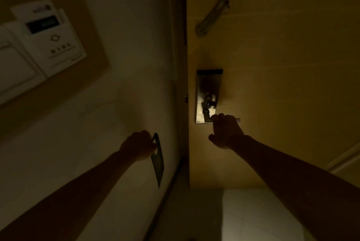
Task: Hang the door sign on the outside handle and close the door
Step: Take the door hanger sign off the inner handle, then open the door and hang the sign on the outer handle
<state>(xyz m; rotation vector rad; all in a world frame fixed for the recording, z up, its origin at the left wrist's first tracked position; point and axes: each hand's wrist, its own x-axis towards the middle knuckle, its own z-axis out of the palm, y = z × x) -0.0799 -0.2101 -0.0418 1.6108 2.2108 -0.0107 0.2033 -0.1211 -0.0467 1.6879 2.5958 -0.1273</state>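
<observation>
The scene is dim. My left hand grips the top of a dark, narrow door sign, which hangs down edge-on beside the pale wall. My right hand is closed around the lever of the metal door handle, at the bottom of a steel lock plate on the yellowish wooden door. Most of the lever is hidden under my fingers. The door's edge lies against the frame; whether it is latched is unclear.
A white wall panel with a card slot and switches sits on a wooden backing at upper left. A metal security bar is mounted on the door above the lock. Pale floor shows at the bottom.
</observation>
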